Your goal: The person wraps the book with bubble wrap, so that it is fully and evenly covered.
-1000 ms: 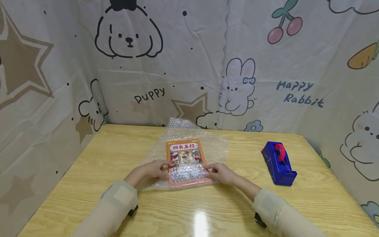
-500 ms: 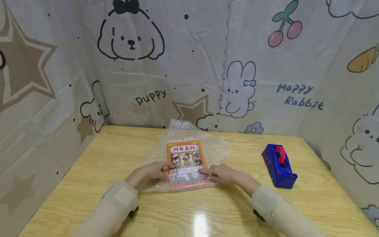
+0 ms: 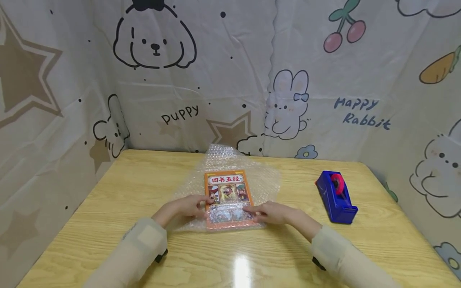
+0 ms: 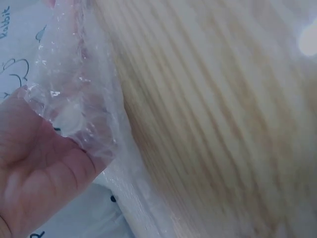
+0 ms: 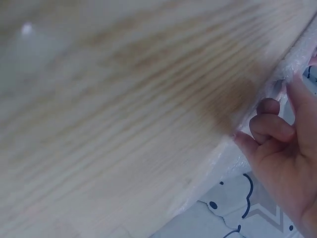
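Observation:
An orange-bordered book [image 3: 227, 194] with cartoon pictures and red characters on its cover lies on a sheet of bubble wrap [image 3: 264, 174]. A folded-up flap of the wrap covers the lower half of its cover. My left hand [image 3: 187, 206] holds the wrapped left edge, its thumb on the cover. In the left wrist view, the clear wrap [image 4: 74, 99] lies over its fingers. At the right edge my right hand [image 3: 271, 213] grips the wrap, index finger stretched onto the flap. Its other fingers are curled at the wrap's edge in the right wrist view.
A blue tape dispenser [image 3: 336, 198] with a pink-red roll stands to the right on the wooden table [image 3: 288, 256]. Behind and on both sides of the table hangs a printed cloth [image 3: 230, 80]. The wrap's far corner reaches the table's back edge.
My right index finger has moved from the book's right edge onto the flap, which now lies flatter and less crinkled. The left hand keeps its place; the head view has shifted slightly.

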Demonstrator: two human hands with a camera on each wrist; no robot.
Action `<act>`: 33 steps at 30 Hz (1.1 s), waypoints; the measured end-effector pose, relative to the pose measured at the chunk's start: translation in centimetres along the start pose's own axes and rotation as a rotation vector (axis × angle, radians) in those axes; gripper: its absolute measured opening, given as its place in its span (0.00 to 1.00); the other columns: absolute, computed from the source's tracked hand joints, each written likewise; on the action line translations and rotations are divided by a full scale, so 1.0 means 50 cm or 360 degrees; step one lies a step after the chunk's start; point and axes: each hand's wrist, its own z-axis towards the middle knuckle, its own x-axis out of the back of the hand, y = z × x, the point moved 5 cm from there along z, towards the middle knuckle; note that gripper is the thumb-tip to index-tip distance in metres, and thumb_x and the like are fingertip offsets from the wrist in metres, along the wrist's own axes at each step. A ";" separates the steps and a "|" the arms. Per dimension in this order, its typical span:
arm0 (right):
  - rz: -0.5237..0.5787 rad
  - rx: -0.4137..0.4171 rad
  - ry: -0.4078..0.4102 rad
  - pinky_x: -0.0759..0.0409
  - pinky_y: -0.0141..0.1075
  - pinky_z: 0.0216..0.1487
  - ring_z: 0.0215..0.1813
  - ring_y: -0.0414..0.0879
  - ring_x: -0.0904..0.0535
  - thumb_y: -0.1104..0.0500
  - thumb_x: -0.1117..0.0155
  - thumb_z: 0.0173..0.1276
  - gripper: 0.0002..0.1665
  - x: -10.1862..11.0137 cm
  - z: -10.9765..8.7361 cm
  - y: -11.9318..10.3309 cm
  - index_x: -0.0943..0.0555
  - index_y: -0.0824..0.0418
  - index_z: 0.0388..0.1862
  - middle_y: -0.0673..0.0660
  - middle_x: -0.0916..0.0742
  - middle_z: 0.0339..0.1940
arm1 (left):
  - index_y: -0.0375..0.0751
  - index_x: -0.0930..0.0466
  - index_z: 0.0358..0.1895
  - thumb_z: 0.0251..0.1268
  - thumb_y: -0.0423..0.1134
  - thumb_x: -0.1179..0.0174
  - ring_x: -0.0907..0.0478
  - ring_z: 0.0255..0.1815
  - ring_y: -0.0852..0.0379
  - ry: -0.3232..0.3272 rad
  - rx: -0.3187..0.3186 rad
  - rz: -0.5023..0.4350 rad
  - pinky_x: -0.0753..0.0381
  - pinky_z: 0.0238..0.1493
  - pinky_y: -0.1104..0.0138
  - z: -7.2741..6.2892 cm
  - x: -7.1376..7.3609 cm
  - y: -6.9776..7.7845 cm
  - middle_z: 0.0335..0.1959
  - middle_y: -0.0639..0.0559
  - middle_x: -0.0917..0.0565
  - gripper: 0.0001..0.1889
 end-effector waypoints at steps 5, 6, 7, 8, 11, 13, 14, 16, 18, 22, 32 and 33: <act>0.0057 -0.0136 0.0000 0.41 0.25 0.22 0.14 0.34 0.47 0.53 0.50 0.69 0.28 -0.014 -0.023 -0.001 0.36 0.54 0.68 0.44 0.35 0.14 | 0.43 0.31 0.61 0.54 0.35 0.36 0.33 0.56 0.42 -0.0027 0.0004 0.0010 0.36 0.60 0.49 0.001 -0.015 0.013 0.55 0.36 0.29 0.28; 0.0055 -0.0135 0.0014 0.41 0.25 0.22 0.14 0.34 0.47 0.53 0.50 0.69 0.28 -0.017 -0.029 -0.001 0.36 0.54 0.68 0.43 0.36 0.13 | 0.44 0.31 0.61 0.54 0.36 0.36 0.33 0.57 0.41 -0.0033 0.0003 0.0026 0.36 0.60 0.49 0.001 -0.018 0.017 0.56 0.36 0.29 0.28; 0.0054 -0.0125 0.0028 0.41 0.25 0.22 0.14 0.33 0.47 0.53 0.49 0.69 0.28 -0.019 -0.034 -0.002 0.36 0.55 0.67 0.43 0.36 0.13 | 0.44 0.31 0.61 0.55 0.36 0.37 0.35 0.59 0.40 -0.0041 0.0002 0.0022 0.38 0.61 0.48 0.001 -0.022 0.021 0.59 0.35 0.31 0.28; 0.0051 -0.0132 0.0037 0.41 0.25 0.21 0.14 0.33 0.47 0.52 0.49 0.69 0.28 -0.020 -0.041 -0.003 0.35 0.55 0.67 0.43 0.36 0.12 | 0.44 0.31 0.61 0.55 0.36 0.37 0.36 0.60 0.40 -0.0051 0.0000 0.0008 0.38 0.62 0.49 0.002 -0.024 0.025 0.60 0.35 0.32 0.27; 0.0075 -0.0140 0.0052 0.42 0.24 0.21 0.14 0.33 0.48 0.53 0.49 0.69 0.28 -0.024 -0.060 -0.007 0.35 0.56 0.67 0.42 0.38 0.11 | 0.45 0.30 0.60 0.55 0.35 0.37 0.35 0.58 0.44 -0.0080 -0.0020 -0.0022 0.35 0.60 0.51 0.003 -0.034 0.037 0.60 0.38 0.32 0.26; 0.0100 -0.0132 0.0053 0.42 0.24 0.20 0.13 0.33 0.48 0.53 0.49 0.69 0.28 -0.028 -0.071 -0.011 0.35 0.57 0.66 0.41 0.38 0.11 | 0.44 0.30 0.60 0.54 0.34 0.37 0.32 0.53 0.46 -0.0093 -0.0021 -0.0058 0.33 0.56 0.54 0.001 -0.042 0.043 0.58 0.39 0.30 0.27; 0.0116 -0.0136 0.0051 0.42 0.24 0.20 0.13 0.33 0.48 0.53 0.49 0.69 0.28 -0.030 -0.077 -0.013 0.35 0.57 0.66 0.41 0.38 0.11 | 0.43 0.30 0.60 0.54 0.33 0.37 0.32 0.49 0.48 -0.0100 -0.0019 -0.0087 0.31 0.53 0.55 -0.001 -0.047 0.046 0.56 0.40 0.30 0.27; 0.0136 -0.0121 0.0053 0.42 0.24 0.20 0.13 0.32 0.47 0.54 0.48 0.69 0.27 -0.034 -0.086 -0.019 0.34 0.58 0.66 0.41 0.37 0.12 | 0.43 0.31 0.61 0.54 0.31 0.37 0.31 0.44 0.50 -0.0115 -0.0020 -0.0116 0.30 0.49 0.57 -0.004 -0.057 0.049 0.55 0.41 0.29 0.28; 0.0134 -0.0122 0.0058 0.42 0.23 0.20 0.14 0.32 0.47 0.54 0.48 0.68 0.27 -0.037 -0.095 -0.024 0.34 0.59 0.65 0.41 0.35 0.13 | 0.42 0.32 0.61 0.54 0.30 0.38 0.31 0.39 0.50 -0.0118 -0.0034 -0.0132 0.30 0.46 0.57 -0.007 -0.066 0.053 0.56 0.40 0.29 0.28; 0.0130 -0.0152 0.0068 0.42 0.23 0.20 0.15 0.32 0.47 0.54 0.46 0.67 0.27 -0.042 -0.112 -0.032 0.33 0.59 0.64 0.42 0.31 0.15 | 0.42 0.31 0.61 0.54 0.31 0.38 0.30 0.37 0.51 -0.0115 -0.0108 -0.0057 0.28 0.44 0.58 -0.011 -0.081 0.062 0.53 0.42 0.27 0.28; 0.0065 -0.0092 0.0143 0.39 0.23 0.20 0.15 0.30 0.47 0.54 0.44 0.66 0.27 -0.058 -0.151 -0.066 0.30 0.62 0.62 0.49 0.16 0.27 | 0.43 0.30 0.60 0.54 0.36 0.38 0.31 0.27 0.60 -0.0146 -0.0239 0.0188 0.28 0.31 0.69 -0.031 -0.102 0.086 0.29 0.52 0.24 0.26; 0.0058 -0.0102 0.0152 0.39 0.23 0.19 0.15 0.30 0.46 0.53 0.44 0.66 0.27 -0.060 -0.153 -0.068 0.30 0.61 0.62 0.46 0.19 0.22 | 0.43 0.30 0.60 0.54 0.36 0.38 0.31 0.26 0.60 -0.0154 -0.0239 0.0186 0.29 0.29 0.69 -0.033 -0.103 0.086 0.27 0.52 0.25 0.27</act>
